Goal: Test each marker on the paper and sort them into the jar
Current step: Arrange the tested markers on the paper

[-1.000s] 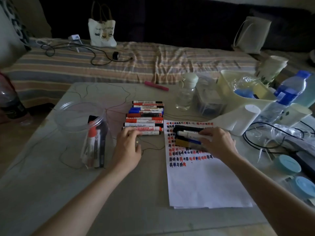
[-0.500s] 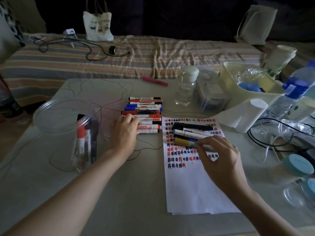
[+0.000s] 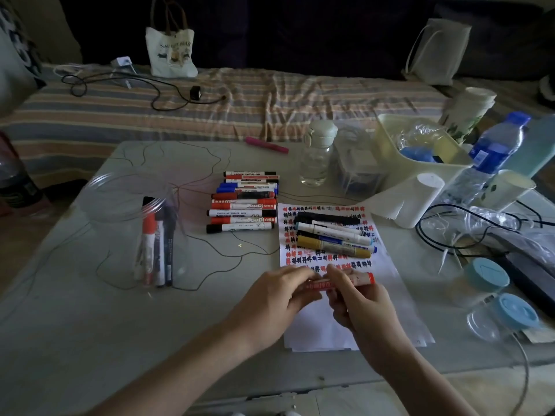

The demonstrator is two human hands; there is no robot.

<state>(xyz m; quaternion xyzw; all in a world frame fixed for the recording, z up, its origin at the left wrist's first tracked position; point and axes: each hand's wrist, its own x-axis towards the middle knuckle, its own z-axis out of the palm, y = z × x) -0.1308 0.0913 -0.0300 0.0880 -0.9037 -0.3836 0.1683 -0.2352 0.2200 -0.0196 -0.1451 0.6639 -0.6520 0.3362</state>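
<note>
Red marker (image 3: pixel 345 283) pinched by left hand (image 3: pixel 279 298) & right hand (image 3: pixel 360 304), 4 markers on paper (image 3: pixel 387 295), jar (image 3: pixel 126 211) nearby

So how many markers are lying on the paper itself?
4, in a row at the paper's upper part: black, white, blue-tipped, yellow. More could hide beneath.

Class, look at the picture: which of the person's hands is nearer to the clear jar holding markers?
Left. The left hand lies nearer the jar; the right hand is farther, over the paper. Both grip one red marker.
</note>
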